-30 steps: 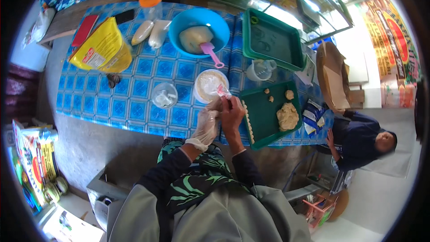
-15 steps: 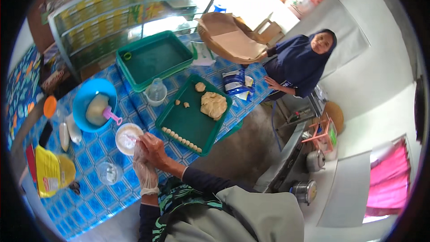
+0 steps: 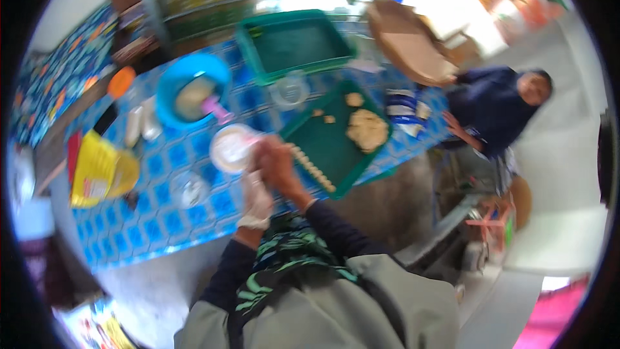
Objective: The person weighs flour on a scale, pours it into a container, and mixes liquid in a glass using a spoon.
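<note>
Left hand (image 3: 255, 200), gloved, and right hand (image 3: 276, 163), bare: together over the tabletop's (image 3: 142, 223) near side | fingers (image 3: 263, 150): curled close; blurred, cannot tell gap or hold | white tub (image 3: 216, 155): just far-left of them, near side of blue bowl (image 3: 168, 89) | green tray (image 3: 329, 148): right, 1 large dough lump (image 3: 367, 131), 3 smaller lumps (image 3: 354, 99)
</note>
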Available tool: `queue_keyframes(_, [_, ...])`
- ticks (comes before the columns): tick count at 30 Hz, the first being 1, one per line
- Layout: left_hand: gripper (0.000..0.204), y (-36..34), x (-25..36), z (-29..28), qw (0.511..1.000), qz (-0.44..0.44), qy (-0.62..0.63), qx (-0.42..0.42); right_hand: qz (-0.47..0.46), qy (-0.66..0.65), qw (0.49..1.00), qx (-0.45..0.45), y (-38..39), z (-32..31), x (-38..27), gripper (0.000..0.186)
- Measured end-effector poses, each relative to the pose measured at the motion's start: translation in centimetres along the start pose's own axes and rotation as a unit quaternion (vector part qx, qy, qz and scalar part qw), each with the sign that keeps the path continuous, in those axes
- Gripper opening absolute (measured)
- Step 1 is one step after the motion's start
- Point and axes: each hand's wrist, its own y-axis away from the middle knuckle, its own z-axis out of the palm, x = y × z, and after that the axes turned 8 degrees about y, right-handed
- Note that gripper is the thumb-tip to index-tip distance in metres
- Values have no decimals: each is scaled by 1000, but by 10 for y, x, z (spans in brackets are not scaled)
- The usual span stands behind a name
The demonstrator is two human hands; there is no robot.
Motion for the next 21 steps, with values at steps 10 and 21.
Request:
queue_keyframes(10, [59,-3,-14,-11,992,-44,100,56,-62,-40,995,72,-5,-11,-26,9])
queue_keyframes(21, [43,-3,6,-8,991,26,120,47,-63,-71,993,69,-5,4,-46,21])
